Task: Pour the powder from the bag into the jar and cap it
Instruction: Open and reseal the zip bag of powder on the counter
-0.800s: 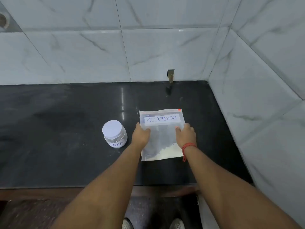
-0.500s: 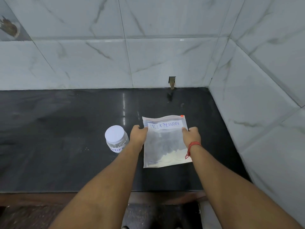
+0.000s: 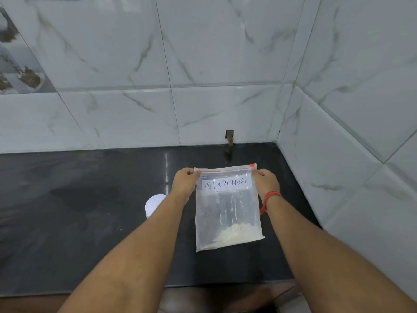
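Bag labelled MILK POWDER hangs upright over the dark desk, zip seal closed along its top, pale powder settled in the lower right corner. Left hand pinches the top left corner, right hand the top right; each grip is clamped on the bag. Jar, white lid on, stands on the desk left of the bag, mostly hidden by the left forearm.

Head view, forward-down, near countertop
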Action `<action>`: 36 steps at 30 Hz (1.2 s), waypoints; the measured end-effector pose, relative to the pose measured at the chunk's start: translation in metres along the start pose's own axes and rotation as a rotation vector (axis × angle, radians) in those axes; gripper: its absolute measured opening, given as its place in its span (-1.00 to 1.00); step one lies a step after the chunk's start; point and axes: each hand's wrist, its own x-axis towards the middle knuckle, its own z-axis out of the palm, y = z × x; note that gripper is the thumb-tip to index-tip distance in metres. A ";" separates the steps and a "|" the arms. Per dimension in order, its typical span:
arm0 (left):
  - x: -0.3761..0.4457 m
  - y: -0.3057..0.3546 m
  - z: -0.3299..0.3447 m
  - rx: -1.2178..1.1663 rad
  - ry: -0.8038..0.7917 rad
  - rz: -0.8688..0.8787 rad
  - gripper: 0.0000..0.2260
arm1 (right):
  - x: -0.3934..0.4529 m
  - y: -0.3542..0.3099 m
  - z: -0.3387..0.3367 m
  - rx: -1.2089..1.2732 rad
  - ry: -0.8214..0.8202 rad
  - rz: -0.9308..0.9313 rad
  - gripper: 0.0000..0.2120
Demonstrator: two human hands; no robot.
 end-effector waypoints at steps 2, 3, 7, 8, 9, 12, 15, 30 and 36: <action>0.000 0.006 -0.005 0.006 0.000 0.033 -0.75 | 0.000 -0.007 -0.003 0.002 -0.014 -0.020 -0.70; -0.001 0.009 -0.007 0.007 -0.004 0.051 -0.77 | 0.000 -0.010 -0.004 0.007 -0.016 -0.030 -0.70; -0.005 0.018 -0.015 0.027 -0.033 0.133 -0.87 | -0.001 -0.018 -0.008 0.041 0.004 -0.101 -0.69; -0.006 0.019 -0.017 0.040 -0.039 0.144 -0.87 | -0.002 -0.018 -0.008 0.060 0.013 -0.122 -0.68; -0.006 0.019 -0.019 0.054 -0.041 0.154 -0.86 | -0.002 -0.019 -0.009 0.086 0.020 -0.138 -0.68; -0.007 0.019 -0.026 0.109 -0.034 0.182 -0.82 | -0.006 -0.021 -0.010 0.144 0.048 -0.157 -0.72; -0.006 0.018 -0.033 0.140 -0.021 0.211 -0.80 | -0.007 -0.025 -0.014 0.105 0.078 -0.205 -0.75; -0.031 0.092 0.020 0.861 -0.145 0.890 -0.73 | -0.017 -0.026 -0.023 0.163 0.002 -0.368 -0.90; -0.044 0.099 0.062 0.906 -0.141 0.992 -0.79 | -0.016 -0.022 -0.028 0.184 -0.039 -0.362 -0.88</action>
